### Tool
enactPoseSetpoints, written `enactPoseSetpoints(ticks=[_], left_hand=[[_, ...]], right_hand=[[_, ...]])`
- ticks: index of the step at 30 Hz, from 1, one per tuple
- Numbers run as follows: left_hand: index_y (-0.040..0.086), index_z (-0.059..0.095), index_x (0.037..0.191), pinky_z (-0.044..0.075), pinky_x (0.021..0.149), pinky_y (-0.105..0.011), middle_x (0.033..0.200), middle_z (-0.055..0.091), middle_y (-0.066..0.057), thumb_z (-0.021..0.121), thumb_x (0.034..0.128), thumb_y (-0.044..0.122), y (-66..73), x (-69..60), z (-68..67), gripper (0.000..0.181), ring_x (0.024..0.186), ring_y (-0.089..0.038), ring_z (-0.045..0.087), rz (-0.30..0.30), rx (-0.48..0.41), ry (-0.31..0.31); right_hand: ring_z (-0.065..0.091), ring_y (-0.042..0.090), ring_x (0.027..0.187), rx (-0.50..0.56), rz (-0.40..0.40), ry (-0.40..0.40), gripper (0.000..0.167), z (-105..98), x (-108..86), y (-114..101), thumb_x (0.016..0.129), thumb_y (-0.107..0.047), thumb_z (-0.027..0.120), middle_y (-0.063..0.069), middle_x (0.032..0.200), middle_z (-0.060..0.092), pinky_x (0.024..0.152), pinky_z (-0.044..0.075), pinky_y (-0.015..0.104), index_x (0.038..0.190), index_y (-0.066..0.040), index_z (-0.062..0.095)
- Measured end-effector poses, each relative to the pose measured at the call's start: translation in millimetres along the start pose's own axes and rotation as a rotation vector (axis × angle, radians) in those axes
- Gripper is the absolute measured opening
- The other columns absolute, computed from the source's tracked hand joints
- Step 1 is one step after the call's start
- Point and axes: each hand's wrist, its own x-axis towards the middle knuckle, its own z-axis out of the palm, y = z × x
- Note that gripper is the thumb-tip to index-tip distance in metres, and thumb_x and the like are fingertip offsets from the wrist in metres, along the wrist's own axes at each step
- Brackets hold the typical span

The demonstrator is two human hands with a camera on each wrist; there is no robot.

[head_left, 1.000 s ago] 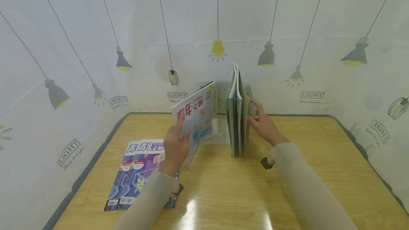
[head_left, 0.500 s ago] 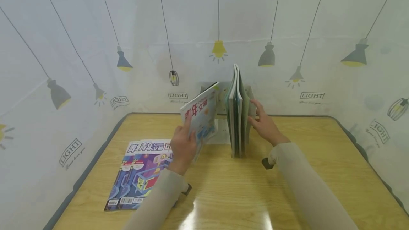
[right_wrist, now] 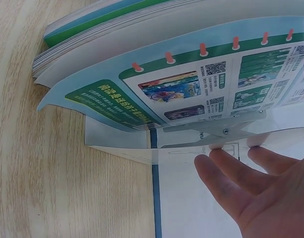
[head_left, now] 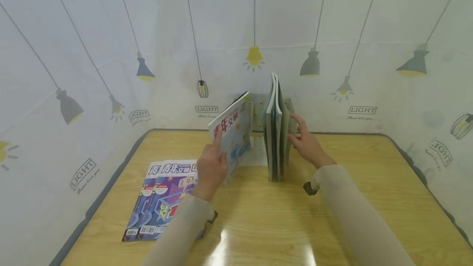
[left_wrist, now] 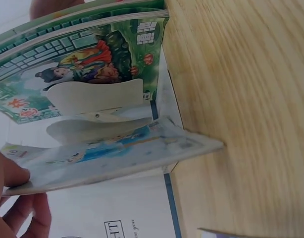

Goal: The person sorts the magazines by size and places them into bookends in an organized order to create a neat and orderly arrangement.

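My left hand [head_left: 212,171] pinches a pale-blue magazine [head_left: 236,134] with red title characters, thumb on its cover and fingers behind. It stands tilted at the left part of a white book rack [head_left: 258,153]. Several green magazines [head_left: 272,143] stand upright in the rack's right part. In the left wrist view, a rounded white divider [left_wrist: 95,96] lies against the green cover, and the pale-blue magazine is beside another divider [left_wrist: 87,130]. My right hand [head_left: 310,147] holds the rack's right end panel [right_wrist: 120,150], fingertips on its outer side, thumb on the inner side.
Two overlapping purple magazines [head_left: 151,212] lie flat on the wooden table [head_left: 266,225] at the left, partly covered by my left forearm. A white cloth wall [head_left: 229,65] printed with lamps stands right behind the rack.
My left hand has carried the pale-blue magazine a little to the right, closer to the rack, uncovering more of the purple magazines. My right hand stays on the rack.
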Motion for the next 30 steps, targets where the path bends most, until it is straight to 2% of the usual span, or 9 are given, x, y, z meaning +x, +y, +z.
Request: enactPoseSetpoints(ticks=[4, 8, 12, 15, 19, 25, 30], left_hand=[[0.013, 0.029, 0.154, 0.054, 0.055, -0.042, 0.092, 0.065, -0.020, 0.071, 0.0770, -0.001, -0.7, -0.8, -7.3, 0.089, 0.075, -0.033, 0.062, 0.001, -0.007, -0.052], [0.013, 0.028, 0.154, 0.057, 0.066, -0.044, 0.103, 0.065, -0.022, 0.071, 0.0753, -0.004, 0.2, -2.5, -11.6, 0.091, 0.087, -0.035, 0.064, 0.006, -0.056, -0.053], [0.012, 0.028, 0.153, 0.057, 0.069, -0.040, 0.106, 0.062, -0.020, 0.071, 0.0755, -0.007, 1.9, -5.6, -14.1, 0.091, 0.089, -0.032, 0.063, 0.001, -0.127, -0.014], [0.012, 0.030, 0.153, 0.056, 0.059, -0.034, 0.102, 0.059, -0.019, 0.071, 0.0762, -0.009, 3.5, -8.5, -13.8, 0.089, 0.080, -0.028, 0.062, -0.014, -0.168, 0.027], [0.012, 0.031, 0.152, 0.054, 0.052, -0.027, 0.098, 0.055, -0.017, 0.070, 0.0771, -0.011, 3.6, -12.4, -9.5, 0.088, 0.073, -0.024, 0.060, -0.035, -0.186, 0.071], [0.010, 0.032, 0.152, 0.055, 0.054, -0.028, 0.096, 0.054, -0.017, 0.068, 0.0784, -0.011, 2.8, -14.6, -1.2, 0.085, 0.072, -0.024, 0.059, -0.016, -0.167, 0.123], [0.011, 0.030, 0.153, 0.057, 0.059, -0.031, 0.097, 0.054, -0.018, 0.066, 0.0790, -0.012, 3.8, -11.4, 4.3, 0.085, 0.075, -0.026, 0.059, -0.006, -0.166, 0.125]], right_hand=[[0.054, 0.049, 0.115, 0.004, 0.008, -0.002, 0.066, 0.9, 0.5, 0.7, 0.102, -0.022, 0.051, 0.042, 0.145, 0.026, 0.083, 0.054, 0.054, 0.154, -0.027, 0.011], [0.054, 0.049, 0.115, 0.013, 0.017, -0.007, 0.066, 0.3, -0.3, -1.1, 0.102, -0.022, 0.051, 0.041, 0.145, 0.026, 0.083, 0.054, 0.054, 0.154, -0.027, 0.011], [0.055, 0.049, 0.114, 0.011, 0.014, -0.007, 0.067, -0.2, -0.9, -3.1, 0.101, -0.021, 0.052, 0.041, 0.145, 0.027, 0.082, 0.054, 0.054, 0.155, -0.026, 0.011], [0.054, 0.049, 0.115, 0.012, 0.017, -0.004, 0.067, -0.6, -0.4, -2.9, 0.101, -0.021, 0.052, 0.041, 0.145, 0.026, 0.082, 0.054, 0.054, 0.154, -0.027, 0.012], [0.053, 0.049, 0.116, 0.011, 0.017, -0.004, 0.067, -0.1, -0.2, -1.7, 0.101, -0.022, 0.051, 0.041, 0.146, 0.025, 0.083, 0.053, 0.055, 0.155, -0.028, 0.011], [0.053, 0.049, 0.116, 0.003, 0.002, -0.002, 0.067, 0.3, 0.2, -0.5, 0.101, -0.022, 0.052, 0.042, 0.145, 0.025, 0.082, 0.054, 0.055, 0.155, -0.026, 0.011], [0.054, 0.049, 0.115, -0.002, -0.002, -0.003, 0.067, 0.3, 0.8, 0.6, 0.101, -0.022, 0.052, 0.043, 0.145, 0.025, 0.081, 0.055, 0.054, 0.155, -0.026, 0.011]])
